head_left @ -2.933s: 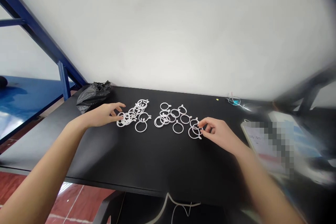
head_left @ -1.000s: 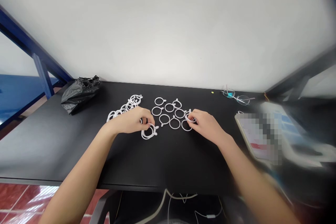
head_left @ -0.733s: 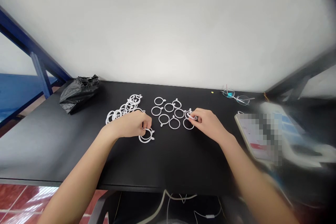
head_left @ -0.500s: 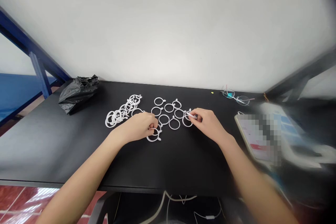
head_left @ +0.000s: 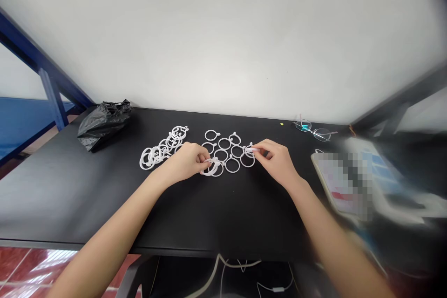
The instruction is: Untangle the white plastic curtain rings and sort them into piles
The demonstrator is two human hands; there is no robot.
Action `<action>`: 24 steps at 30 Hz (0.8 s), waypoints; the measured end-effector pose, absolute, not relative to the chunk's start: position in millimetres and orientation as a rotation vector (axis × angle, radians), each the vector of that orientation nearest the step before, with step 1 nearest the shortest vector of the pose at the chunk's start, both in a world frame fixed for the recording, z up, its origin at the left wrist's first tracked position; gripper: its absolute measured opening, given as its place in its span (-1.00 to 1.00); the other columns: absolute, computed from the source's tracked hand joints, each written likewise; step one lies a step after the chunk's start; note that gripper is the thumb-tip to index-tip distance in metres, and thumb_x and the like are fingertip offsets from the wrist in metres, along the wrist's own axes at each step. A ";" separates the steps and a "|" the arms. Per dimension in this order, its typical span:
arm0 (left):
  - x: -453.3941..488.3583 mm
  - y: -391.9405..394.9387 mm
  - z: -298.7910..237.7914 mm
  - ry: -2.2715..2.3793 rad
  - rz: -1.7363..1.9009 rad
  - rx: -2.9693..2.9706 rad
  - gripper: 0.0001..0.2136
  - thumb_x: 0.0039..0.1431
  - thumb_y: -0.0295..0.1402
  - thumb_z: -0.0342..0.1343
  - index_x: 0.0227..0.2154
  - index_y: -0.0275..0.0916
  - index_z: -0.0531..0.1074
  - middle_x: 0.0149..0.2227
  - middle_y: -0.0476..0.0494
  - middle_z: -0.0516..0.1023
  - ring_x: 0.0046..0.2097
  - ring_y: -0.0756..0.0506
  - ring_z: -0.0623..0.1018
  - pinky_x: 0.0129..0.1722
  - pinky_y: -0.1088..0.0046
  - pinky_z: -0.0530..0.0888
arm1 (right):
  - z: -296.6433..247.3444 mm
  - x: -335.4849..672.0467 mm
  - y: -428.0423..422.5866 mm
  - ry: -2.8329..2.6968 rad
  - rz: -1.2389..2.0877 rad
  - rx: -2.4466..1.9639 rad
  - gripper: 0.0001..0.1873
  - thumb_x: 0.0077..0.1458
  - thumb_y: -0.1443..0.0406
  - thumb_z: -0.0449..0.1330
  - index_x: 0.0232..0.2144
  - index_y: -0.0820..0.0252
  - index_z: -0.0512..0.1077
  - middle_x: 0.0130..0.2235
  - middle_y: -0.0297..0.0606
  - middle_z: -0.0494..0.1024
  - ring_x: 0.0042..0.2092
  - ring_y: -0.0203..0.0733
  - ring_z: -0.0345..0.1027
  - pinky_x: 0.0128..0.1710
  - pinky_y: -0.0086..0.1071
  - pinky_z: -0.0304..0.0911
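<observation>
Pinched in my left hand are white curtain rings, held at the near side of a loose group; how many is hard to make out. My right hand is closed on another white ring, seen nearly edge-on above a ring at the group's right end. Between the hands several rings with small eyelets, such as one ring, lie flat on the black table. To the left, a heaped row of rings overlaps, partly hidden behind my left hand.
A crumpled black plastic bag sits at the back left. Eyeglasses lie at the back right, near a phone and a blurred white device. A pale wall rises behind the table. Cables hang below its front edge.
My left hand has lifted slightly and moved up the table, bringing its rings off the near edge of the group. The ring in my right hand has turned flatter and shifted slightly.
</observation>
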State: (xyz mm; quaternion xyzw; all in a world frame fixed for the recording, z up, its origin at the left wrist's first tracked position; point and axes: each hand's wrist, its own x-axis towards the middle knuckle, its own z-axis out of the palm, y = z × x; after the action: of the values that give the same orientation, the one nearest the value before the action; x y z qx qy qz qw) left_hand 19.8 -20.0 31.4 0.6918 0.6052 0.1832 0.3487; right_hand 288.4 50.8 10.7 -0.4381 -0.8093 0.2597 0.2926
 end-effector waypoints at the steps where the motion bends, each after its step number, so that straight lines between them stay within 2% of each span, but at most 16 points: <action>1: 21.9 -19.7 29.4 1.577 0.475 1.782 -0.86 0.12 -0.32 0.12 -0.48 -0.23 0.49 -0.52 -0.05 0.60 -0.44 -0.07 0.59 -0.38 0.47 0.47 | 10.6 287.6 50.4 -2.136 0.696 -1.165 -0.82 0.15 0.29 0.12 -0.33 0.14 0.54 -0.29 -0.23 0.54 -0.35 -0.22 0.39 -0.46 -0.39 0.28; 5: 31.6 -19.3 19.3 1.661 0.416 1.839 -0.82 0.16 -0.30 0.08 -0.51 -0.24 0.42 -0.54 -0.04 0.56 -0.50 -0.05 0.53 -0.45 0.48 0.40 | 11.6 284.8 48.0 -2.140 0.735 -1.174 -0.87 0.11 0.27 0.17 -0.35 0.16 0.53 -0.31 -0.23 0.50 -0.34 -0.22 0.41 -0.45 -0.39 0.36; 8: 37.1 -19.8 15.3 1.746 0.387 1.953 -0.85 0.13 -0.36 0.06 -0.52 -0.24 0.42 -0.50 -0.07 0.54 -0.45 -0.06 0.51 -0.46 0.47 0.33 | 16.2 285.4 44.4 -2.170 0.720 -1.170 -0.86 0.11 0.24 0.20 -0.32 0.17 0.51 -0.30 -0.23 0.48 -0.35 -0.23 0.41 -0.44 -0.38 0.39; 10: 38.8 -20.3 15.4 1.752 0.392 1.999 -0.89 0.08 -0.44 0.04 -0.49 -0.24 0.44 -0.44 -0.08 0.54 -0.39 -0.07 0.51 -0.42 0.46 0.33 | 20.6 286.4 40.7 -2.257 0.707 -1.149 -0.85 0.15 0.23 0.19 -0.31 0.17 0.52 -0.27 -0.23 0.48 -0.38 -0.26 0.39 -0.42 -0.37 0.38; 14: 36.3 -21.0 17.6 1.745 0.424 2.061 -0.85 0.02 -0.52 -0.01 -0.44 -0.23 0.44 -0.34 -0.08 0.54 -0.35 -0.07 0.49 -0.40 0.46 0.33 | 26.6 285.4 32.3 -2.586 0.579 -1.176 -0.89 0.14 0.25 0.24 -0.36 0.17 0.51 -0.29 -0.27 0.47 -0.38 -0.26 0.36 -0.36 -0.34 0.30; 20: 25.0 -16.6 18.3 1.617 0.714 1.984 -0.78 0.01 -0.53 -0.04 -0.37 -0.23 0.48 -0.29 -0.05 0.60 -0.30 -0.07 0.54 -0.32 0.46 0.44 | 29.9 283.9 30.7 -2.679 0.573 -1.228 -0.80 0.25 0.34 0.08 -0.44 0.17 0.38 -0.35 -0.34 0.42 -0.42 -0.31 0.29 -0.42 -0.40 0.17; 24: 21.8 -13.2 20.4 1.545 0.937 1.842 -0.73 -0.03 -0.53 -0.04 -0.35 -0.24 0.55 -0.27 -0.08 0.63 -0.23 -0.09 0.58 -0.24 0.42 0.50 | 31.0 283.5 30.1 -2.518 0.658 -1.099 -0.83 0.27 0.33 0.07 -0.41 0.15 0.35 -0.38 -0.36 0.40 -0.43 -0.32 0.26 -0.41 -0.42 0.18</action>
State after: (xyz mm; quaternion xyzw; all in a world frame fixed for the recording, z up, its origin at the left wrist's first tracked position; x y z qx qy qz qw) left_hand 21.8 -13.2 20.4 0.6859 0.5755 0.3488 0.2770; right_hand 283.5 30.1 31.0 -0.3841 -0.8802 0.2300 0.1575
